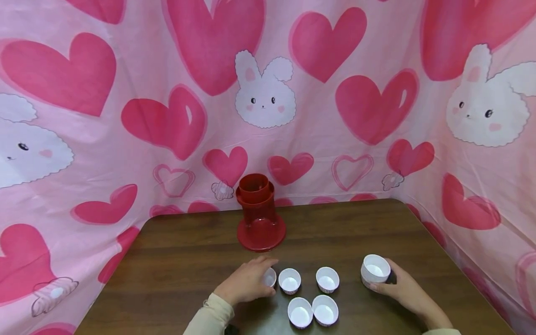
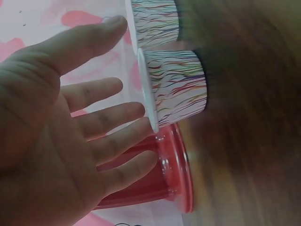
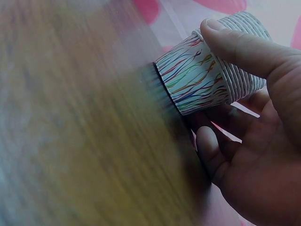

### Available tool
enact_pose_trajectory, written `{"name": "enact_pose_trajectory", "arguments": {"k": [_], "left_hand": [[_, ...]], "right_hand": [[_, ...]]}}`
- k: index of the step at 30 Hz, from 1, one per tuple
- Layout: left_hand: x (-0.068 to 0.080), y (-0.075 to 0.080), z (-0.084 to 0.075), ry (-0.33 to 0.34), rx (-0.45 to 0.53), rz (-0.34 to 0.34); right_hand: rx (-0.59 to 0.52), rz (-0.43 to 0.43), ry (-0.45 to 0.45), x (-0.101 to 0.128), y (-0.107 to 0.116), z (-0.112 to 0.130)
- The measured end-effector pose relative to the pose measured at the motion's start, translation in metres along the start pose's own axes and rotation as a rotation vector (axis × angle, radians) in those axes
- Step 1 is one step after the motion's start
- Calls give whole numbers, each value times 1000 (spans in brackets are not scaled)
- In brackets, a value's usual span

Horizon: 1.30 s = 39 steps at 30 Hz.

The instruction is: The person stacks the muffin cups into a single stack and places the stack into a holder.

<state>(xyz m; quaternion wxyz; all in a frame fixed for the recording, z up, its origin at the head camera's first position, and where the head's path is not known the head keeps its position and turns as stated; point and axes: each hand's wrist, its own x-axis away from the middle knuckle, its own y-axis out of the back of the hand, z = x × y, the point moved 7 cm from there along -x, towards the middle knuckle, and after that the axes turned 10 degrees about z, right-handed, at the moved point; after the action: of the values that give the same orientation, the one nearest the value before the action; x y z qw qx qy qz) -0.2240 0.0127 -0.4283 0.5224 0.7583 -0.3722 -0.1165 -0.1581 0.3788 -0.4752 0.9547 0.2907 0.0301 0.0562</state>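
Several small paper cups, white inside with coloured wavy lines outside, stand near the front of the wooden table [image 1: 188, 251]. My left hand [image 1: 260, 275] lies open beside the leftmost cup [image 1: 270, 277]. In the left wrist view its straight fingers [image 2: 117, 113] reach the rim of that cup [image 2: 178, 87], with another cup [image 2: 155, 21] behind it. My right hand [image 1: 378, 284] grips a stack of nested cups [image 1: 375, 270] standing on the table at the right. In the right wrist view the thumb [image 3: 235, 42] and curled fingers pinch the stack [image 3: 202, 77].
A red plastic container [image 1: 259, 211] with a round base stands at the back middle of the table, also visible as the red container [image 2: 160, 174] past my left fingers. Pink heart-and-bunny cloth [image 1: 268, 93] walls the table on three sides. Other single cups [image 1: 290, 280] [image 1: 327, 279] [image 1: 312, 311] sit between my hands.
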Motion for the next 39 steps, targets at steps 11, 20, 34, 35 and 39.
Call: {"name": "enact_pose_trajectory", "arguments": {"k": [11, 20, 34, 35, 39], "left_hand": [[2, -3, 8, -10, -40, -34], [4, -10, 12, -8, -39, -41], [-4, 14, 15, 18, 23, -130], [-5, 15, 14, 19, 21, -132], [-10, 18, 11, 25, 39, -141]], "right_hand": [[-4, 21, -30, -2, 0, -1], [-13, 14, -12, -1, 2, 2], [12, 1, 11, 1, 1, 0], [12, 6, 11, 1, 1, 0], [-9, 16, 1, 1, -1, 0]]}}
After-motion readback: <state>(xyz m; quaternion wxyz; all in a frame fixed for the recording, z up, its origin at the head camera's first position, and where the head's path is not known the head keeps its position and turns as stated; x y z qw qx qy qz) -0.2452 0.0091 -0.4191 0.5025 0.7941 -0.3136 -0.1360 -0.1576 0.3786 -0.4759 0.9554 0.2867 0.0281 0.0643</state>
